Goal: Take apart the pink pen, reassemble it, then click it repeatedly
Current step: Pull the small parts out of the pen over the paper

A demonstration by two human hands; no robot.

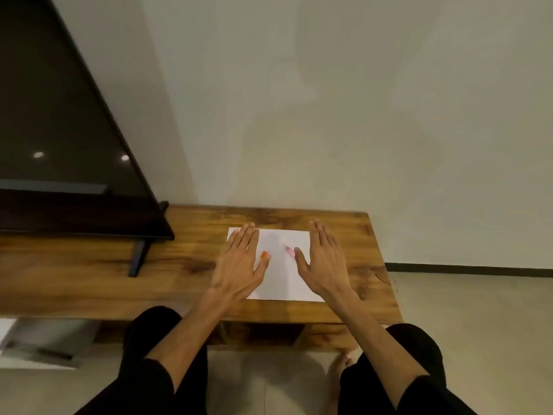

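seated person, both forearms reaching forward over a low wooden table (191, 259). white sheet of paper (279, 274) lies flat on the tabletop, square to the near edge. left hand (239, 262) flat, palm down, fingers straight and together, spread over the sheet's left edge, partly on paper and partly on wood; nothing gripped. right hand (321, 259) likewise flat and palm down, fingers extended, covering the sheet's right edge; nothing gripped. pink pen (289, 251) lies on the paper between the two hands, slanted, its near end just at the tip of the right thumb; only a short stretch shows, and contact with the thumb cannot be told for sure. small orange object (263, 254) sits at the tip of the left thumb, on the paper; too blurred to identify. dark flat television (68, 121) stands on the left part of the table, one black foot angled toward the near edge. plain pale wall behind. dark trousers at both knees in the near foreground, a bare foot just visible under the table's right side.
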